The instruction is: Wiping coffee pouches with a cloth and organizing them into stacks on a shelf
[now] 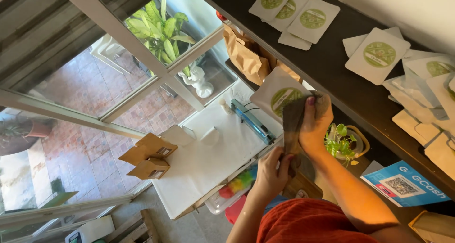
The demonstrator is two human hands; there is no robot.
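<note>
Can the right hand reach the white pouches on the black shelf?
Probably yes. The right hand is raised beside the black shelf, pressing a grey cloth against one white pouch. Nothing blocks the other pouches, though it is busy.

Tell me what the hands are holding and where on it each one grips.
Both hands hold a dark grey cloth. The right hand grips its upper end, against a white pouch with a green round label; the left hand pinches its lower end.

Small home packing spot by a window: white pouches with green round labels point(377, 54) spread on a dark shelf point(327, 67), heat sealer point(252, 121) on white table point(208, 162), tiled patio point(90, 153) outside.
</note>
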